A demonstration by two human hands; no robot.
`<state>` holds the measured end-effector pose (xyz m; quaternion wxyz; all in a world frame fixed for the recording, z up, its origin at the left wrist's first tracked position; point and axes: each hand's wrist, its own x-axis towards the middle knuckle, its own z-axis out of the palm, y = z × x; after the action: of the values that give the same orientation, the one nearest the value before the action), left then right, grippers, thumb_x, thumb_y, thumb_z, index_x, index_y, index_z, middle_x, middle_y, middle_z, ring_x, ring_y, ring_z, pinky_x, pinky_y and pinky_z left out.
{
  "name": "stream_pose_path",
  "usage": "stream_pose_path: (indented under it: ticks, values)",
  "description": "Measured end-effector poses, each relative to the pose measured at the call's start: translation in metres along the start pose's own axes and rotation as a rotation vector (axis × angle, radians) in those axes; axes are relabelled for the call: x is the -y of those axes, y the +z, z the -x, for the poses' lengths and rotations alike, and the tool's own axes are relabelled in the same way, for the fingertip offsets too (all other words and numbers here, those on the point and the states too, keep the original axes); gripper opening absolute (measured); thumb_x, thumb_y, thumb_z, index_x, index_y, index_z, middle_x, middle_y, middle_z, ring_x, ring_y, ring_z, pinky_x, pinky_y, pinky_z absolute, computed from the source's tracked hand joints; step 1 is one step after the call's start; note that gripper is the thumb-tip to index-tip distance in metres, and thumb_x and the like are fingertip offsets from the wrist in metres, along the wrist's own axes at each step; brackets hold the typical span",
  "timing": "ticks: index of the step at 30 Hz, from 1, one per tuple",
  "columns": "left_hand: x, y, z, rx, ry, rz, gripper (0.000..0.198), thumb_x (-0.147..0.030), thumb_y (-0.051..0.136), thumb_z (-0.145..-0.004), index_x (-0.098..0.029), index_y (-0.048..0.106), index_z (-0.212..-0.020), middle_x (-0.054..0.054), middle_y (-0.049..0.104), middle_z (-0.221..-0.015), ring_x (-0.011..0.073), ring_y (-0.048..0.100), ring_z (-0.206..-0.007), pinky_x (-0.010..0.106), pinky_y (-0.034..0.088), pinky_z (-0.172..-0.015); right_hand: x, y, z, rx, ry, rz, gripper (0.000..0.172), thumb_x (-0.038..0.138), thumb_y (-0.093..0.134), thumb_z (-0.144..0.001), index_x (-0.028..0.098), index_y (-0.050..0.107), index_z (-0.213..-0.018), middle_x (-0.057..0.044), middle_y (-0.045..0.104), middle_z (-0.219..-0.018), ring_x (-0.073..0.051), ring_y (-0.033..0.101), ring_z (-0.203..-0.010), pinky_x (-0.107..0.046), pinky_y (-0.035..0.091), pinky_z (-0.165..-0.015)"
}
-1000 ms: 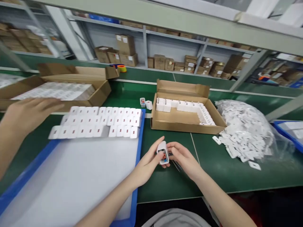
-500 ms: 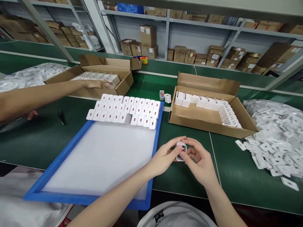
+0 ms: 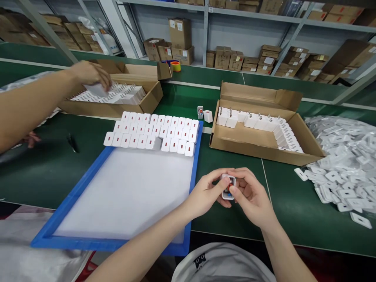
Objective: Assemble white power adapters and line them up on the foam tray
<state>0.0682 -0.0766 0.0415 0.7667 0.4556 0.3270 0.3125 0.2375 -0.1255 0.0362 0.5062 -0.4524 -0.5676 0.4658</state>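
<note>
The left hand [image 3: 213,190] and right hand [image 3: 252,197] hold an open white charger housing [image 3: 228,198] between them, towards five o'clock of the view, thumbs at its coloured components [image 3: 228,188]. The step looks like settling these inside; the next move seems to call for steady cradling and light thumb pressure, with slotted faceplates [image 3: 348,194] at three o'clock from the housing

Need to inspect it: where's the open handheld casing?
In the head view, the white casing is right of centre, held by left hand and right hand.
</note>
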Motion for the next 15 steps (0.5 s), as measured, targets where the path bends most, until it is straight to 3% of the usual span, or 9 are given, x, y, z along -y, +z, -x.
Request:
stream_pose_path:
  ticks: [3, 5, 9, 15]
  values:
    - [-0.004, -0.001, 0.001, 0.019, -0.008, 0.101, 0.057, -0.058, 0.068, -0.088, -0.019, 0.065, -0.130, 0.005, 0.069, -0.093, 0.0136, 0.070, -0.065, 0.024, 0.062, -0.057, 0.001, -0.009, 0.002, 0.106, -0.022, 0.093, 0.048, 0.025, 0.068, -0.095, 0.043, 0.057, -0.138, -0.007, 0.046, -0.137, -0.012, 0.059, -0.080, -0.032, 0.059, -0.075]
    - [-0.006, -0.002, 0.002, 0.041, 0.001, 0.129, 0.057, -0.057, 0.071, -0.087, -0.020, 0.065, -0.130, 0.005, 0.069, -0.094, 0.0149, 0.071, -0.069, 0.025, 0.063, -0.059, 0.000, -0.013, 0.003, 0.122, -0.046, 0.211, 0.060, 0.021, 0.070, -0.092, 0.046, 0.052, -0.144, -0.007, 0.045, -0.142, -0.012, 0.060, -0.081, -0.033, 0.059, -0.076]
    - [-0.006, -0.002, 0.002, 0.104, 0.015, 0.082, 0.061, -0.055, 0.075, -0.084, -0.022, 0.060, -0.133, 0.003, 0.069, -0.091, 0.0166, 0.073, -0.064, 0.027, 0.062, -0.058, -0.004, -0.015, 0.004, 0.075, -0.157, 0.356, 0.067, 0.017, 0.070, -0.092, 0.051, 0.049, -0.146, -0.007, 0.049, -0.134, -0.011, 0.060, -0.074, -0.031, 0.059, -0.067]
    - [-0.006, -0.002, 0.001, 0.093, 0.038, 0.042, 0.052, -0.054, 0.076, -0.083, -0.018, 0.061, -0.118, 0.000, 0.067, -0.077, 0.0120, 0.066, -0.049, 0.022, 0.055, -0.045, -0.007, -0.011, -0.001, 0.031, -0.286, 0.358, 0.069, 0.019, 0.074, -0.089, 0.051, 0.051, -0.145, -0.007, 0.052, -0.119, -0.008, 0.051, -0.060, -0.027, 0.050, -0.049]
